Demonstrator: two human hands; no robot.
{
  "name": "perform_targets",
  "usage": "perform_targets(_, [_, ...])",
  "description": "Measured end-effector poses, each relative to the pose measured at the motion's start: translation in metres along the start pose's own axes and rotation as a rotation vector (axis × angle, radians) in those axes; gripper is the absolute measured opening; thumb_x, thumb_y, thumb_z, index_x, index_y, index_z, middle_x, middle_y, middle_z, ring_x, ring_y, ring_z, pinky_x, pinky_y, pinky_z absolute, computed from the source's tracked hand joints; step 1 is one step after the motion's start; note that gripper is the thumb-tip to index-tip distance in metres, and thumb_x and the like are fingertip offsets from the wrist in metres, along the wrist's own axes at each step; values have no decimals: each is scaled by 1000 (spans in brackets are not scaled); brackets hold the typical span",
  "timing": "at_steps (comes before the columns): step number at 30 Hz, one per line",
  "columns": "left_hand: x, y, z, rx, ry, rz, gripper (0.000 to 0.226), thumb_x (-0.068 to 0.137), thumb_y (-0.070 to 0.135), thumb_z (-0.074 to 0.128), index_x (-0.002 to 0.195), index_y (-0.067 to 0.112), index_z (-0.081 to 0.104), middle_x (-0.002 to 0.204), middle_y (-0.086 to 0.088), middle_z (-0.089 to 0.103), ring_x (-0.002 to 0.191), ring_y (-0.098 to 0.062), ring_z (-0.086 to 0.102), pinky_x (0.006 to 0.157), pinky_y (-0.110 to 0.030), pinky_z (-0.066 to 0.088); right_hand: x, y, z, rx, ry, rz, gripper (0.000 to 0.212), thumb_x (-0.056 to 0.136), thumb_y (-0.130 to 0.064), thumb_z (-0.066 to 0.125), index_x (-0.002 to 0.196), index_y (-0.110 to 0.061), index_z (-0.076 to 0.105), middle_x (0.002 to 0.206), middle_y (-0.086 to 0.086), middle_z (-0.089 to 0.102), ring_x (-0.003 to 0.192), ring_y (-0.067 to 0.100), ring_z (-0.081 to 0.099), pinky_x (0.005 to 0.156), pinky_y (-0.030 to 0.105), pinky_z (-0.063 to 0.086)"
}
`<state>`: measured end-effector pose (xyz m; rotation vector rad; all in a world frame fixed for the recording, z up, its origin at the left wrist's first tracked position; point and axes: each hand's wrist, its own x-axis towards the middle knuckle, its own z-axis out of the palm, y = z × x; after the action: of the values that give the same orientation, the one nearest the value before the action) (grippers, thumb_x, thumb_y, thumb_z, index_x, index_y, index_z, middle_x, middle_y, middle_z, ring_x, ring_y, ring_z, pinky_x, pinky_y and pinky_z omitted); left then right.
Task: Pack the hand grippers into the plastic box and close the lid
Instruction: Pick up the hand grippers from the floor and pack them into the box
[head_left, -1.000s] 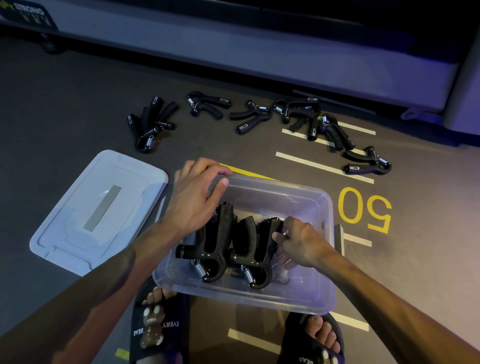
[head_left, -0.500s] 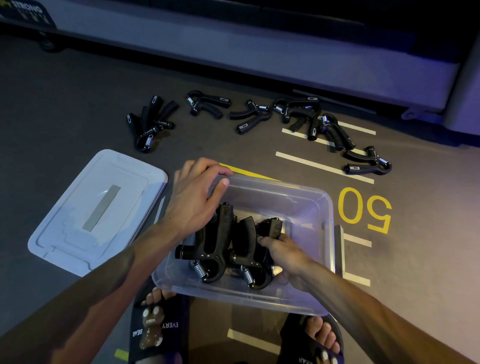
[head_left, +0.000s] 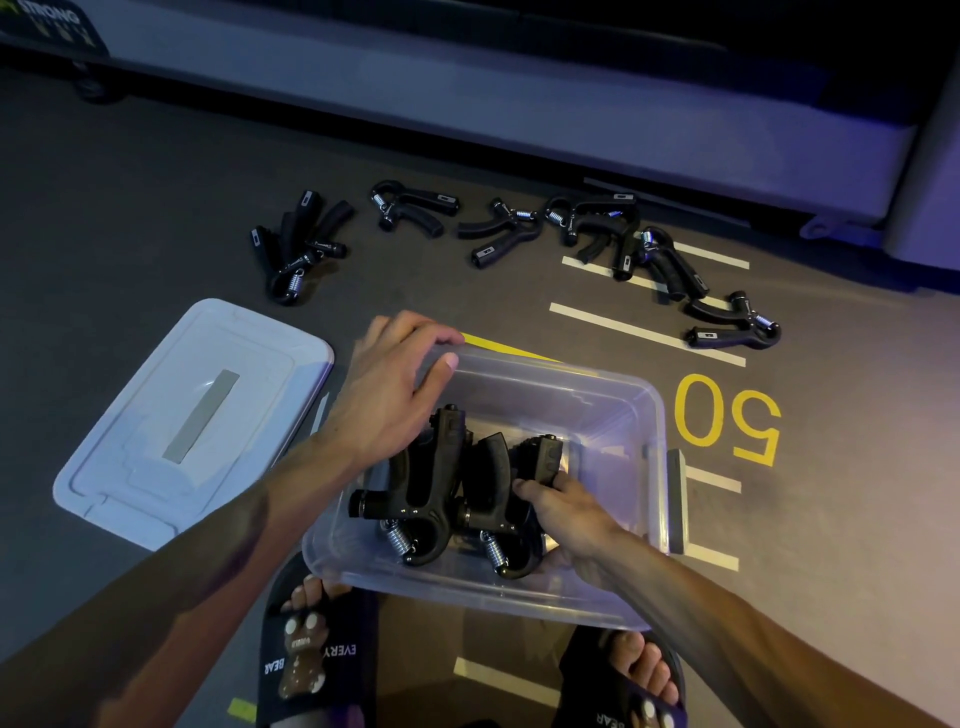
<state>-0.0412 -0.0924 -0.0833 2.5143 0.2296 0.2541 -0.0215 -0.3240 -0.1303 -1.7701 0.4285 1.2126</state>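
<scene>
Clear plastic under both hands. Left hand grips the far-left corner of the plastic box, fingers curled over the rim, thumb inside. Right hand is down inside the box, fingers curled around the right-hand gripper of the packed pair, pressing it against its neighbour.

Risks, as I read it:
- Both packed grippers stand on edge, handles pointing far, springs near. Let go carelessly and they could tip flat and eat floor space in the box.
- If they sit too high, the lid won't seat. Can't tell clearance from here.
- Box wall looks thin and flexes; hard push against it could slide the box off the near feet.
- Handles are sprung, so a finger between two of them could get nipped.

Contents: two grippers in the box's left half; right half bare. Grey latch hangs on the right end wall.

Outside: lid lies flat on the floor, left of the box, just beside it. Remaining hand grippers are scattered in a loose row on the far floor, well apart from the box, from far left to the right one near the yellow "50".
</scene>
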Motion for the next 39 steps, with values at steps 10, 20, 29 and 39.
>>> perform_targets(10, [-1, -35, -4, -47, -97, -114, 28, 105, 38, 44, 131, 37, 57, 112, 11, 55, 99, -13, 58, 84, -33, 45, 2, 0, 8, 43, 25, 48, 53, 71, -45, 62, 117, -21, 53, 112, 18, 67, 94, 40, 70, 68, 73, 53])
perform_targets(20, [0, -36, -2, -54, -73, -126, 25, 105, 32, 46, 127, 37, 58, 105, 10, 55, 91, -11, 55, 79, -30, 43, -3, -5, 18, 107, 85, 5, 34, 89, -24, 57, 120, -10, 55, 106, 18, 69, 82, 28, 67, 70, 45, 61])
perform_targets(29, [-2, -36, -4, -47, -86, -128, 26, 106, 36, 43, 129, 37, 56, 109, 9, 55, 94, -13, 57, 83, -35, 49, -3, -8, 13, 117, 37, 87, 50, 75, -40, 65, 119, -19, 55, 114, 17, 68, 92, 33, 68, 67, 61, 59])
perform_targets(39, [-3, -36, -6, -67, -74, -105, 27, 106, 38, 43, 129, 37, 57, 108, 10, 55, 92, -14, 57, 82, -38, 51, -20, -29, -1, 34, -9, 75, 40, 89, -31, 60, 123, -10, 56, 104, 13, 67, 83, 31, 64, 68, 45, 58])
